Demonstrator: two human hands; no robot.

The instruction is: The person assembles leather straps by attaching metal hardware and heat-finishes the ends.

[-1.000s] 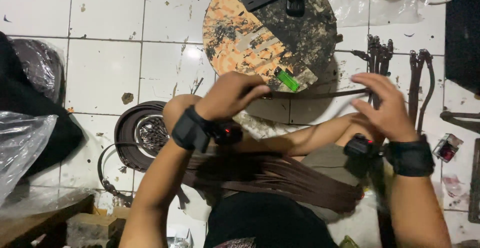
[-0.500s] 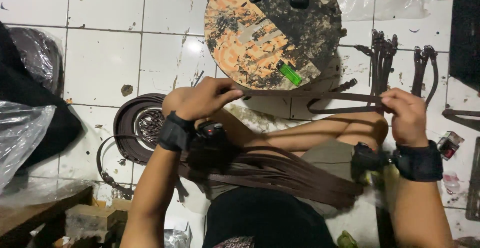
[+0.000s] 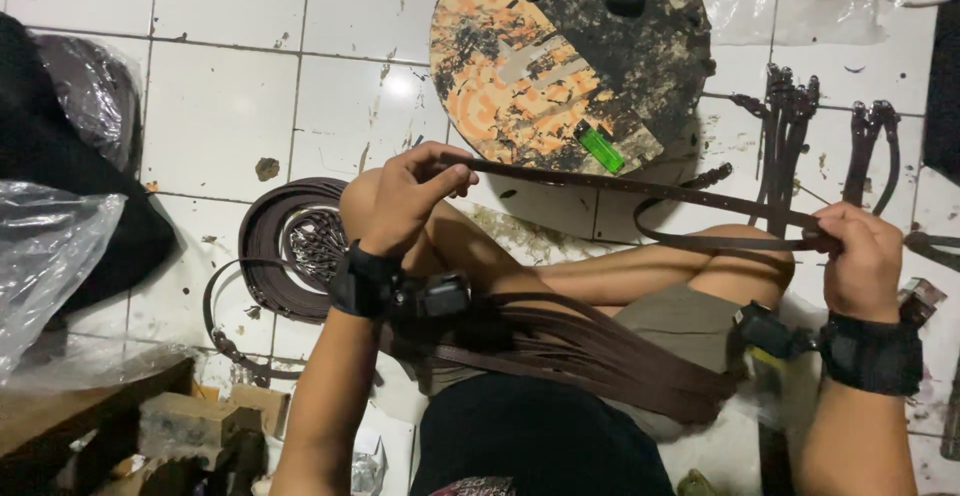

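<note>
A long dark brown leather strap (image 3: 640,188) is stretched out above the person's crossed legs, one end pinched between thumb and fingers of the left hand (image 3: 400,201), the other gathered as a loop in the closed right hand (image 3: 860,256); it runs almost level between them, punched with small holes along its length. To my eye this is the step of pulling one strap straight and looking it over; the next move would call for a steady grip at both ends so the loop does not slip. Across the lap lies a bundle of like straps (image 3: 590,351). On the tiled floor (image 3: 220,106) sit a coiled strap roll (image 3: 262,256), a round stained board (image 3: 570,66) with a green lighter (image 3: 598,147), and more buckled straps (image 3: 785,131).
</note>
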